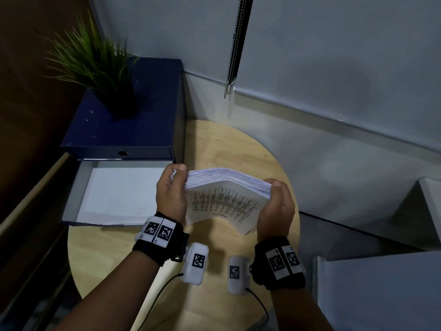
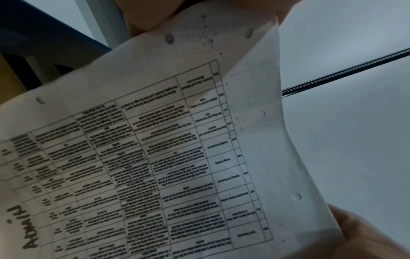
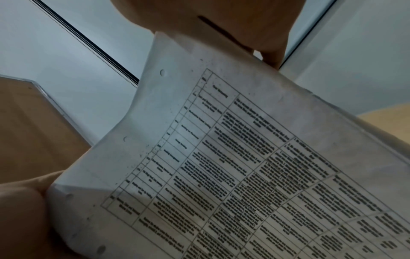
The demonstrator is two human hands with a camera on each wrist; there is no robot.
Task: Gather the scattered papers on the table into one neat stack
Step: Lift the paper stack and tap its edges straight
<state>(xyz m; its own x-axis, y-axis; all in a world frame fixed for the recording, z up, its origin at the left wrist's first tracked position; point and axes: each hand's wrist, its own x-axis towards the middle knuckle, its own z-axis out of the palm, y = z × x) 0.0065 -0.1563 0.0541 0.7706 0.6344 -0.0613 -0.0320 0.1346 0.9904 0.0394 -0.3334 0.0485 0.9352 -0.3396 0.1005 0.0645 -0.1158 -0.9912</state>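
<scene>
- Right now your left hand point(image 1: 170, 194) and right hand point(image 1: 276, 206) clamp the paper stack point(image 1: 226, 187) by its two short ends, fingers curled round it, above the round wooden table point(image 1: 238, 144).
- Loosen your grip slightly, then tap the long edge down to square it.
- Thin, limp printed sheets with punched holes; the stack bows upward.

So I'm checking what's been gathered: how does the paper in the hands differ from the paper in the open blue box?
The held stack is thick, bowed, tilted on edge above the round table, gripped by the left hand and the right hand; the box paper lies flat and untouched. The stack's facing sheet shows a printed table; the box paper looks nearly blank. Both are white.
</scene>
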